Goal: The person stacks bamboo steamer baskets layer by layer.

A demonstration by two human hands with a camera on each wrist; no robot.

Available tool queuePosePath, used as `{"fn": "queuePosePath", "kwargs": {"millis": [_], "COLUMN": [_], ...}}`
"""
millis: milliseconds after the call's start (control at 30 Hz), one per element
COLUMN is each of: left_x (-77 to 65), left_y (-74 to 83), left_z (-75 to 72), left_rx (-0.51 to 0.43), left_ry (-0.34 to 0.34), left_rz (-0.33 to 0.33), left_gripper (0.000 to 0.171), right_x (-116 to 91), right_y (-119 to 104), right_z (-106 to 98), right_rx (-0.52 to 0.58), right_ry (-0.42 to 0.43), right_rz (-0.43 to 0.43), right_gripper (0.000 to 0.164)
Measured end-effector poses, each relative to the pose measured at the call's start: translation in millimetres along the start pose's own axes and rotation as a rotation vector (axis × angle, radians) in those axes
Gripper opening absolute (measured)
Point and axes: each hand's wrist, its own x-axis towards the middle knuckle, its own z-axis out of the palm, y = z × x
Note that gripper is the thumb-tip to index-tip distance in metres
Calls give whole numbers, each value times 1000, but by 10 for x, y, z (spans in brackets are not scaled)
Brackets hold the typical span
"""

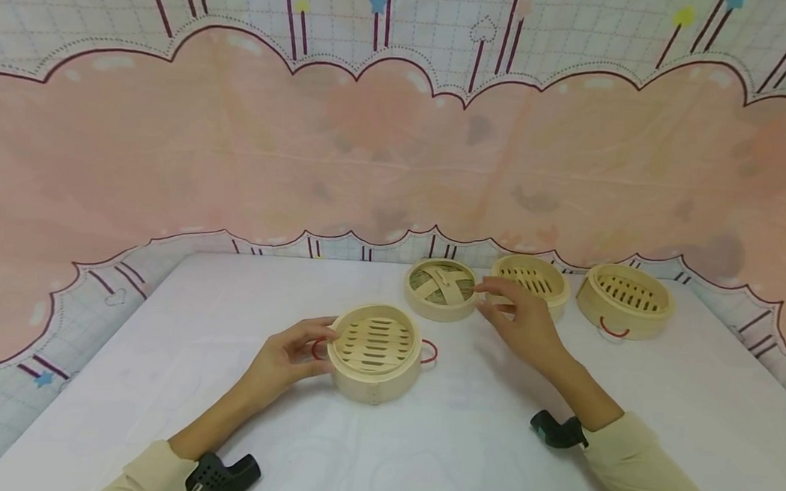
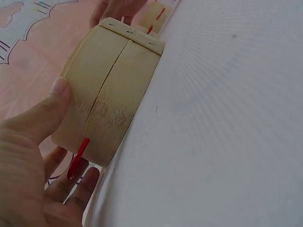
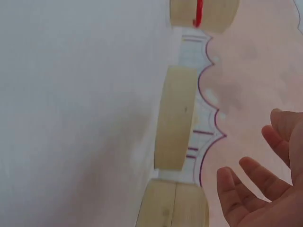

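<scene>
Backdrop [image 1: 358, 153]: pink cloth with scalloped, dark-outlined edges, printed stars and pale grid; it rises behind the bench.

Bench [image 1: 447, 459]: covered in white.

Front basket [image 1: 374, 353]: one, pale bamboo, round, slatted inside, upright on the bench, nearest the person and left of the others. Red handle [image 1: 430, 351] on its right side, a second on its left. The left wrist view shows a seam running round its wall.

Left hand [image 1: 295, 354]: grips the front basket at its left side, thumb and fingers on the wall and rim, about the red handle there.

Right hand [image 1: 517, 321]: raised beside the lid, fingers parted and loosely bent, holding nothing; whether a fingertip touches the lid cannot be told.

Lid [image 1: 441, 288]: one, round, crossed by pale strips, behind the front basket and apart from it.

Middle basket [image 1: 533, 276]: slatted, right of the lid, partly hidden by the right hand.

Right basket [image 1: 626, 301]: slatted, farthest right, red handle toward the person.

Sleeves [image 1: 649, 471]: two, beige, each with a black wrist device [image 1: 557, 430].
</scene>
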Motion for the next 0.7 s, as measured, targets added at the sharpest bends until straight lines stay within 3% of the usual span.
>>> {"fn": "queuePosePath", "kwargs": {"millis": [433,700], "left_x": [19,14], "left_y": [20,31], "left_z": [-16,-15], "left_rx": [-23,-30], "left_ry": [1,3], "left_rz": [-1,-7], "left_gripper": [42,41], "right_x": [19,-24], "right_y": [276,315], "right_z": [-450,-496], "right_rx": [-86,-166], "right_ry": [111,165], "right_rz": [18,59], "right_gripper": [29,29]}}
